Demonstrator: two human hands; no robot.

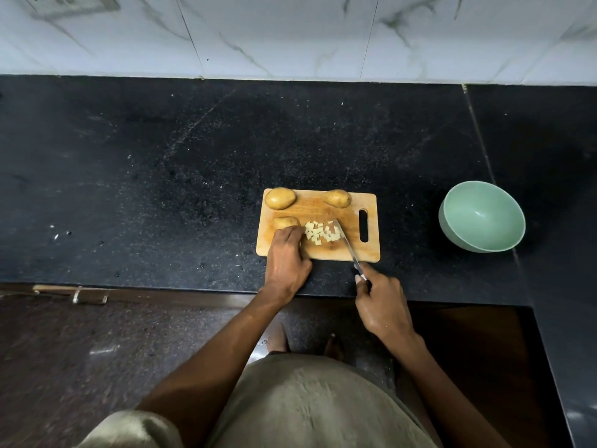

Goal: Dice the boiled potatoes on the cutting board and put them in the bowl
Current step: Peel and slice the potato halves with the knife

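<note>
Cutting board (352, 250) on table (161, 189): 3 potatoes, diced pile (321, 233). L hand (287, 253) curled on potato (284, 222); R hand (381, 305) grips knife (347, 244). Bowl (481, 216) at right, apart.

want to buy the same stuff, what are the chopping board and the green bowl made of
The rectangular tan cutting board looks like wood or bamboo: matte, visible grain, cut-out handle slot. The pale green round bowl seems plastic or melamine, uniform colour with soft sheen; glazed ceramic is possible.

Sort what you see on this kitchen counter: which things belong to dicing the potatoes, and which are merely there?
Job: cutting board, whole potatoes, diced pieces, knife in right hand, left hand, green bowl.

Merely there: wall socket, cabinet handle.
</note>
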